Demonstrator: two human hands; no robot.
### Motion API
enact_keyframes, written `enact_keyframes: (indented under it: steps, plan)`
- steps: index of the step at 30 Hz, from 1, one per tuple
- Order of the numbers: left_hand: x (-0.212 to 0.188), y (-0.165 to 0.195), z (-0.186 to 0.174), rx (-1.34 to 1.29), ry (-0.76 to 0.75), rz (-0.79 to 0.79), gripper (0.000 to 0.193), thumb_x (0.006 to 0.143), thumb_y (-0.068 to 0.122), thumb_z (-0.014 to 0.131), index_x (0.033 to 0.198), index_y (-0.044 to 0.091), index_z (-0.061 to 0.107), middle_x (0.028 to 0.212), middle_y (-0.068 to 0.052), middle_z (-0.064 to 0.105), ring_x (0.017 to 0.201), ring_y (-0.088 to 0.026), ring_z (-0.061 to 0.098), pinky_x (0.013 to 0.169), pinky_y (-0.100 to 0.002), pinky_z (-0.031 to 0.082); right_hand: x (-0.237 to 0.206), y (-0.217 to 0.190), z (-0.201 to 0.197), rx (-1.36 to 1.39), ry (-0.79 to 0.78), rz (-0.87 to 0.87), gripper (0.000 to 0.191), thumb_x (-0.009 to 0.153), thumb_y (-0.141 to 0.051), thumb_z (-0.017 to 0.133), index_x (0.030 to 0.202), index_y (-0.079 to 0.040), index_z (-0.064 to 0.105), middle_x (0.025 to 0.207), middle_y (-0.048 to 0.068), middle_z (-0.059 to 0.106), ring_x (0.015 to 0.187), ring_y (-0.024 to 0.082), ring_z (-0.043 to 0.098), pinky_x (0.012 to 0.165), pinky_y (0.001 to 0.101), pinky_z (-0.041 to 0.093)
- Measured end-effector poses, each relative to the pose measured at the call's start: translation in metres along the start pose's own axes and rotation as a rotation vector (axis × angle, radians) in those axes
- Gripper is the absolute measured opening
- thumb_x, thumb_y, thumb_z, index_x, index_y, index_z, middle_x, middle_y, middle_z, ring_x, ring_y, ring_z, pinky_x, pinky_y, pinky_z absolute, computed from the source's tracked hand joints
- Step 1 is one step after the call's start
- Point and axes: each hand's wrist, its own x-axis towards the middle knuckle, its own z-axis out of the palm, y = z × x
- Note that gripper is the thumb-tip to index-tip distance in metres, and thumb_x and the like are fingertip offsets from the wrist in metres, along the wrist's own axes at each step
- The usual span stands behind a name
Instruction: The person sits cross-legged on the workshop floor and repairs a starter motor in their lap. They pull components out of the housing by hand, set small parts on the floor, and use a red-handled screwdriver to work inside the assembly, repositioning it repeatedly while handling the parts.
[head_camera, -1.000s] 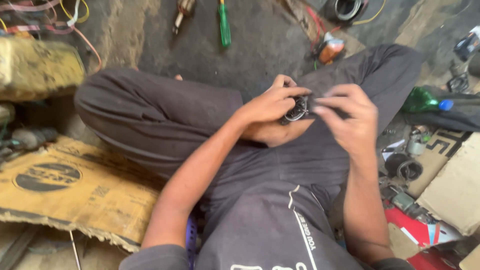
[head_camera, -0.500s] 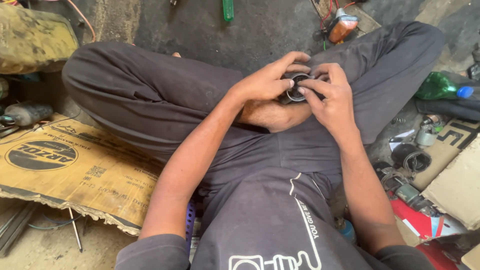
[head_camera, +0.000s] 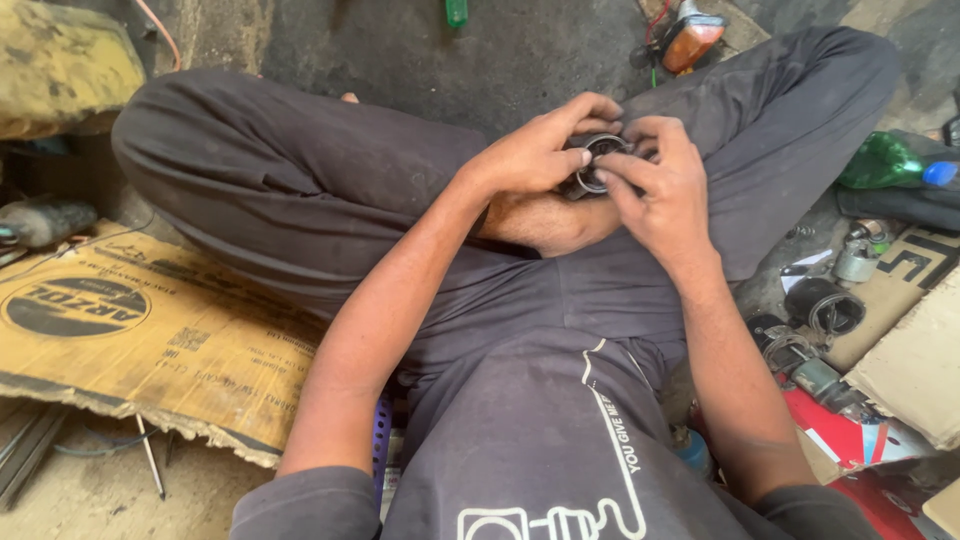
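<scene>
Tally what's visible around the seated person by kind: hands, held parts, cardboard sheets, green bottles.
Hands: 2, left hand and right hand
Round metal part held between them: 1
Flattened cardboard sheet: 1
Green bottle: 1
Total: 5

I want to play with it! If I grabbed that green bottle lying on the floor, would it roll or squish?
The green bottle lies on its side, and its round body would probably roll if nudged. It looks like thin plastic, so likely light and a bit squishy. The blue cap appears to be on, which may limit spills.
</scene>
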Motion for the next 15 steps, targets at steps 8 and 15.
enact_keyframes:
  steps: [8,15]
  plan:
    - [-0.025,0.036,0.012,0.29,0.158,-0.026,0.039,0.094,0.009,0.07,0.126,0.008,0.048,0.121,-0.015,0.068,0.116,-0.033,0.073,0.096,-0.041,0.059,0.0,-0.001,-0.006,-0.004,-0.105,0.04,0.02,0.088,-0.006,0.078,0.107,-0.004,0.076,0.127,0.014,0.061,0.108,0.029,0.06,0.095,0.044,0.046]
    - [-0.041,0.055,0.037,0.733,0.318,0.016,0.056,0.07,0.017,0.084,0.12,0.01,0.06,0.119,-0.017,0.063,0.099,-0.039,0.067,0.078,-0.047,0.055,-0.01,-0.004,-0.012,0.008,-0.158,0.005,0.036,0.084,-0.001,0.073,0.12,0.0,0.071,0.143,0.021,0.052,0.12,0.036,0.056,0.105,0.0456,0.044]
